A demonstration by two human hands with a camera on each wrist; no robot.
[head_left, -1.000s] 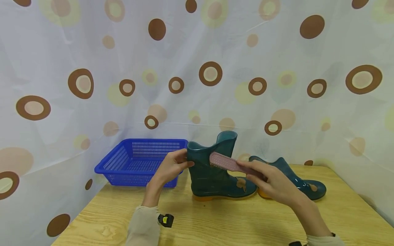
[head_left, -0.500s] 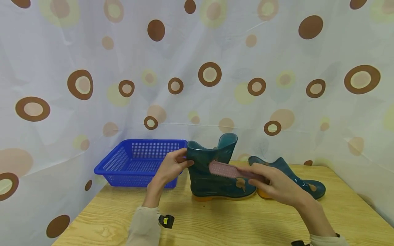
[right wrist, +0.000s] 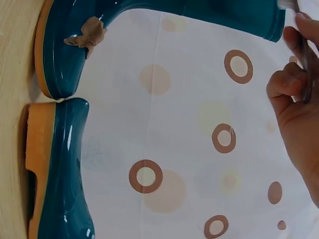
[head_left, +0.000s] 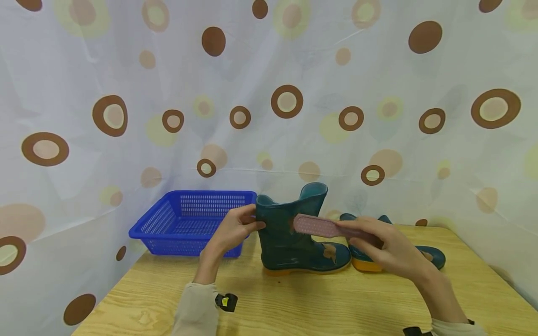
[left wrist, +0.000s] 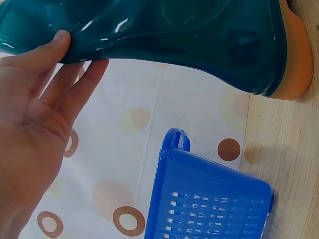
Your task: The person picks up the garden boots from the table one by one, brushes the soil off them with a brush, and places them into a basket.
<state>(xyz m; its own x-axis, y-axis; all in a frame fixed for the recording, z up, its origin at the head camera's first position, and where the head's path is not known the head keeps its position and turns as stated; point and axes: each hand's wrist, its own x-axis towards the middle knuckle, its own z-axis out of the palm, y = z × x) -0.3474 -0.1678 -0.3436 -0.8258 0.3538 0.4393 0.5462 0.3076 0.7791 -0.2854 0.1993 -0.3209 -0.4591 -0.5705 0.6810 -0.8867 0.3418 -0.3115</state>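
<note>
A dark teal rain boot with an orange sole stands upright on the table, toe to the right, a brown patch on its instep. My left hand pinches the back of its shaft near the top, thumb on the near side. In the left wrist view the thumb lies against the glossy rubber. My right hand grips the handle of a pink brush, its head at the side of the shaft. Its bristles are mostly hidden. In the right wrist view the fingers curl round the handle.
A second teal boot stands right of the first, partly behind my right hand. At the back left is a blue perforated plastic basket. The wooden table ends at a white curtain with brown and yellow dots.
The brush first moved down along the shaft, then up a little and to the right, with my right hand. The boot's top edge shifted slightly; my left hand kept its place.
</note>
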